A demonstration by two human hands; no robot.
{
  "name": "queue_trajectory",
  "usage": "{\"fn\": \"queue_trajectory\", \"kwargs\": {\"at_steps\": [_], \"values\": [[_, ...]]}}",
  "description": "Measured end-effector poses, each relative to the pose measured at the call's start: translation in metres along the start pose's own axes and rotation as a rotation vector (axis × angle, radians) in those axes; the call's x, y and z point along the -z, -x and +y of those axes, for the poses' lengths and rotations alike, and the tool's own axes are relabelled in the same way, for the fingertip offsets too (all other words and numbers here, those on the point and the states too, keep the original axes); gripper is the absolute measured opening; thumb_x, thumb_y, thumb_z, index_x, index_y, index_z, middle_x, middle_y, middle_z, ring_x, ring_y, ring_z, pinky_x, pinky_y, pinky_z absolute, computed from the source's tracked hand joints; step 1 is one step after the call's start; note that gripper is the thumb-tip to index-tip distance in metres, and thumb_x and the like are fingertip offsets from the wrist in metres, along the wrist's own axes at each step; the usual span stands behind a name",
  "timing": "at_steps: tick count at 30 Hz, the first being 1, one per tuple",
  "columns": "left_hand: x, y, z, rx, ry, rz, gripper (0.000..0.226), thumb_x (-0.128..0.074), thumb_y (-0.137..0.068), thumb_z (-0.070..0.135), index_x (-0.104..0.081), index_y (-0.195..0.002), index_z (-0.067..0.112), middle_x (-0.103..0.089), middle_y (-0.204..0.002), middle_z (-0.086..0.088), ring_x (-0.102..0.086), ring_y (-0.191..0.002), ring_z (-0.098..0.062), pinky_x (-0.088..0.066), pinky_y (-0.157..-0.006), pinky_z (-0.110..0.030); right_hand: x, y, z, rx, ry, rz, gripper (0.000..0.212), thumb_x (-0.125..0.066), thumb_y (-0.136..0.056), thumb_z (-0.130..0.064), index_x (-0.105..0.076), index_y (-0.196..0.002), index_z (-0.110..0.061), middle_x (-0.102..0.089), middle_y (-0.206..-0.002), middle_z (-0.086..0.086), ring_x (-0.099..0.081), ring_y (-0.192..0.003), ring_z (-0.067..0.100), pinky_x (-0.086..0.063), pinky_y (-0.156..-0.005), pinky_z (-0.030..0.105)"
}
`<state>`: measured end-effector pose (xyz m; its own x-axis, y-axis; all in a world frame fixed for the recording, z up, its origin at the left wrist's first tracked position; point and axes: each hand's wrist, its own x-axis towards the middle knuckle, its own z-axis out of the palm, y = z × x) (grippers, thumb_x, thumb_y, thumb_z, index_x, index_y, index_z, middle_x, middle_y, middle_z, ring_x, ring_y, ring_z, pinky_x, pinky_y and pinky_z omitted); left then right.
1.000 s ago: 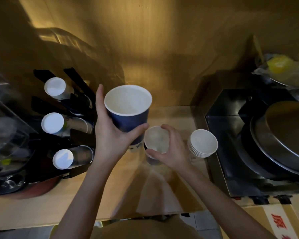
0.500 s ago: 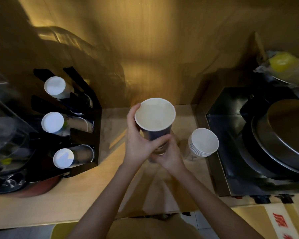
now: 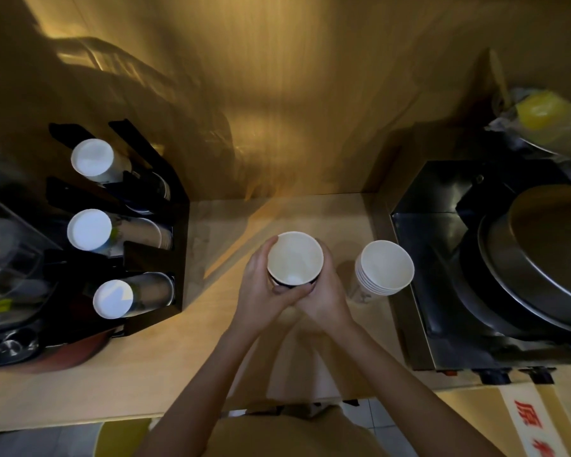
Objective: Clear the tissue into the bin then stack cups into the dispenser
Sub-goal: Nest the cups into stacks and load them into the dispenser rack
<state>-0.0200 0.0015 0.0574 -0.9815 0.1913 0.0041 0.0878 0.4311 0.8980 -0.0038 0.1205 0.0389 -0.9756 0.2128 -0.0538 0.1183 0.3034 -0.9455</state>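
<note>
A dark blue paper cup [image 3: 294, 258] with a white inside stands upright at the middle of the wooden counter [image 3: 145, 374], nested over another cup that is hidden. My left hand [image 3: 264, 288] wraps its left side and my right hand [image 3: 327, 291] wraps its right side; the fingers meet in front. A stack of several white cups [image 3: 384, 268] stands just to the right, apart from my hands. The black cup dispenser [image 3: 152, 258] on the left holds three rows of cups lying sideways, white bases [image 3: 89, 229] toward me.
A steel appliance [image 3: 442, 258] with a large round metal lid [image 3: 548, 258] fills the right side. A bagged yellow item [image 3: 541, 113] lies at the back right. Clear plastic containers [image 3: 7, 258] sit at the far left. A wooden wall [image 3: 277, 94] backs the counter.
My left hand carried the blue cup from near the dispenser to the right and lowered it onto the cup in my right hand. Both hands now close around the joined cups.
</note>
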Motion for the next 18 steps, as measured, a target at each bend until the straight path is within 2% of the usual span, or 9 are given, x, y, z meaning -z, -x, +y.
{"fn": "queue_trajectory", "kwargs": {"at_steps": [3, 6, 8, 9, 11, 13, 15, 17, 18], "values": [[-0.003, 0.007, -0.007, 0.071, 0.036, -0.056, 0.092, -0.076, -0.065, 0.042, -0.026, -0.140, 0.027, -0.033, -0.132, 0.017, -0.030, -0.120, 0.008, -0.022, -0.088, 0.009, 0.004, 0.000, 0.005, -0.043, -0.004, -0.056, 0.094, -0.086, -0.055, -0.020, -0.033, -0.132, -0.024, -0.051, -0.117, -0.012, -0.052, -0.104, 0.003, -0.048, -0.092, 0.023], [-0.007, 0.012, -0.010, 0.108, 0.070, -0.096, 0.087, -0.069, -0.070, 0.048, -0.021, -0.141, 0.032, -0.034, -0.134, 0.013, -0.035, -0.126, -0.005, -0.033, -0.099, -0.014, 0.011, 0.001, 0.007, -0.015, -0.016, -0.076, 0.092, -0.089, -0.050, -0.024, -0.036, -0.125, -0.024, -0.050, -0.111, -0.018, -0.050, -0.101, -0.010, -0.040, -0.081, 0.002], [-0.007, 0.012, -0.008, 0.116, 0.089, -0.114, 0.086, -0.065, -0.072, 0.050, -0.019, -0.142, 0.032, -0.037, -0.136, 0.008, -0.038, -0.127, -0.012, -0.039, -0.104, -0.031, 0.015, 0.002, 0.003, -0.010, 0.005, -0.103, 0.086, -0.087, -0.052, -0.027, -0.033, -0.120, -0.031, -0.046, -0.108, -0.027, -0.048, -0.098, -0.017, -0.034, -0.075, -0.004], [-0.007, 0.012, -0.006, 0.119, 0.090, -0.125, 0.085, -0.066, -0.075, 0.046, -0.017, -0.143, 0.031, -0.038, -0.138, 0.005, -0.039, -0.128, -0.013, -0.039, -0.105, -0.033, 0.018, 0.001, 0.000, -0.013, 0.013, -0.117, 0.084, -0.087, -0.054, -0.026, -0.032, -0.117, -0.035, -0.045, -0.106, -0.029, -0.048, -0.097, -0.016, -0.034, -0.074, -0.004], [-0.006, 0.011, -0.004, 0.131, 0.088, -0.147, 0.084, -0.067, -0.080, 0.036, -0.013, -0.145, 0.029, -0.035, -0.143, 0.005, -0.036, -0.128, -0.009, -0.037, -0.103, -0.029, 0.022, -0.001, 0.000, 0.006, 0.049, -0.147, 0.080, -0.085, -0.059, -0.019, -0.031, -0.114, -0.038, -0.043, -0.105, -0.031, -0.047, -0.097, -0.014, -0.033, -0.075, -0.004], [-0.002, 0.009, -0.003, 0.144, 0.083, -0.168, 0.086, -0.068, -0.080, 0.032, -0.011, -0.145, 0.030, -0.033, -0.142, 0.009, -0.033, -0.127, -0.006, -0.036, -0.097, -0.022, 0.028, -0.002, -0.001, 0.020, 0.085, -0.204, 0.077, -0.083, -0.062, -0.015, -0.033, -0.118, -0.033, -0.043, -0.106, -0.030, -0.047, -0.097, -0.011, -0.034, -0.077, -0.004], [0.003, 0.003, -0.002, 0.155, 0.079, -0.187, 0.091, -0.072, -0.074, 0.035, -0.015, -0.144, 0.030, -0.035, -0.137, 0.013, -0.036, -0.125, -0.008, -0.036, -0.094, -0.020, 0.035, -0.005, -0.003, -0.052, 0.114, -0.281, 0.075, -0.082, -0.065, -0.015, -0.038, -0.125, -0.023, -0.049, -0.109, -0.018, -0.050, -0.098, -0.004, -0.037, -0.081, 0.003], [0.007, -0.002, -0.002, 0.173, 0.067, -0.196, 0.092, -0.078, -0.070, 0.032, -0.022, -0.142, 0.029, -0.039, -0.130, 0.011, -0.042, -0.120, -0.013, -0.037, -0.096, -0.023, 0.039, -0.009, -0.001, -0.180, 0.156, -0.319, 0.065, -0.077, -0.070, -0.016, -0.044, -0.126, -0.014, -0.056, -0.109, -0.005, -0.056, -0.104, 0.014, -0.045, -0.090, 0.024], [0.008, -0.004, -0.002, 0.181, 0.060, -0.195, 0.092, -0.080, -0.068, 0.029, -0.025, -0.141, 0.028, -0.041, -0.128, 0.009, -0.045, -0.118, -0.015, -0.039, -0.096, -0.024, 0.041, -0.011, 0.000, -0.274, 0.115, -0.311, 0.051, -0.070, -0.076, -0.013, -0.049, -0.122, -0.009, -0.060, -0.104, 0.000, -0.060, -0.102, 0.021, -0.047, -0.092, 0.032]]}}
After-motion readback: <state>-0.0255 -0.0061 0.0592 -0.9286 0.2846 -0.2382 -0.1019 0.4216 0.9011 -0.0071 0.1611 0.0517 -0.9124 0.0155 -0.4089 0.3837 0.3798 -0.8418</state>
